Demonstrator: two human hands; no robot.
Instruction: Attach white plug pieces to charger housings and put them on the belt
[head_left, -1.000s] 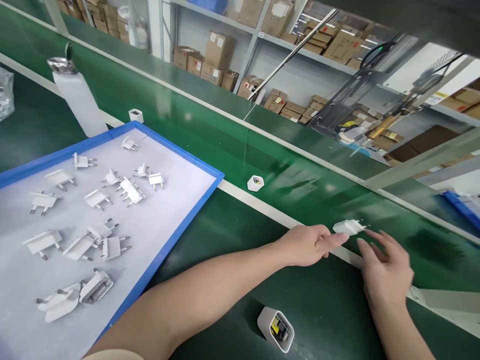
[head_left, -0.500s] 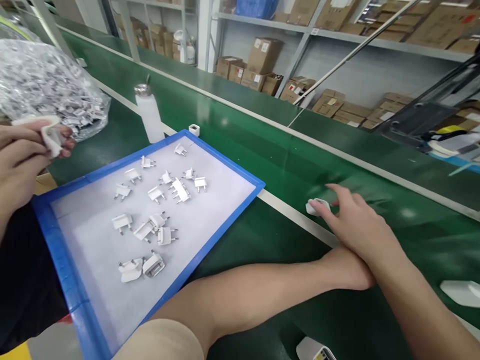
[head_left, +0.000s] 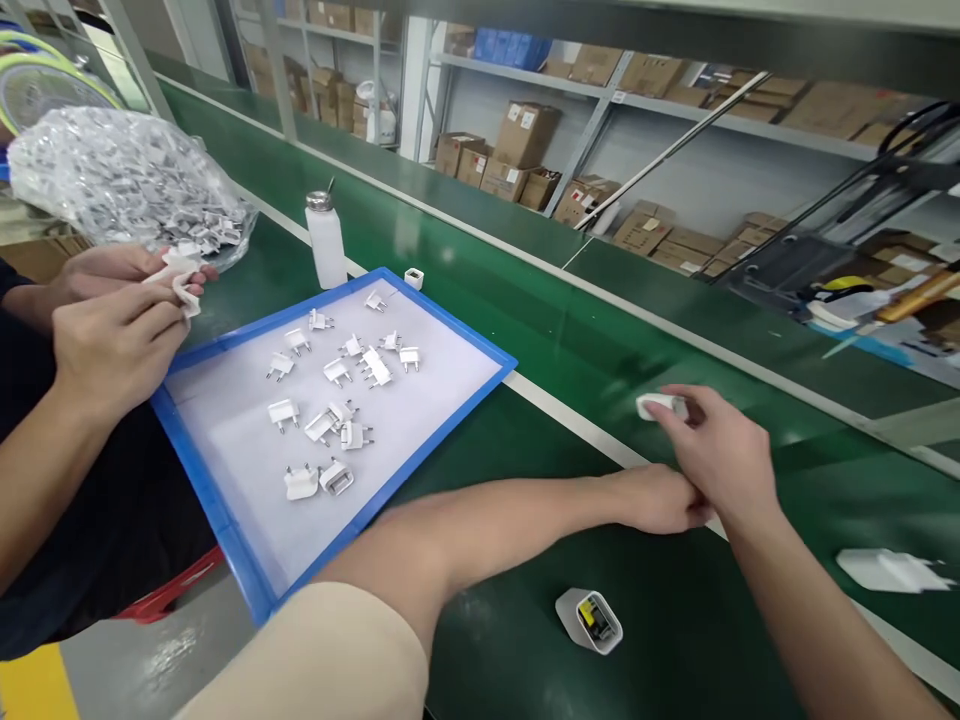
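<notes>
My right hand has its thumb and fingers closed around a white charger housing over the green belt. Below it, my left hand is curled into a fist beside my right wrist; its fingers are mostly hidden, and I cannot make out whether it holds anything. Nearer to me, an open white charger casing with a yellow part and circuitry inside lies on the green surface. A white charger with plug pins lies at the far right.
A blue-rimmed tray bears several white plug pieces. Behind it stand a pump bottle and a small white housing. At left, a co-worker's hands hold a white cloth near a clear bag of parts.
My right thumb and fingers have closed on the charger housing, which was lying between them. The view has shifted, showing more of the co-worker and the open casing.
</notes>
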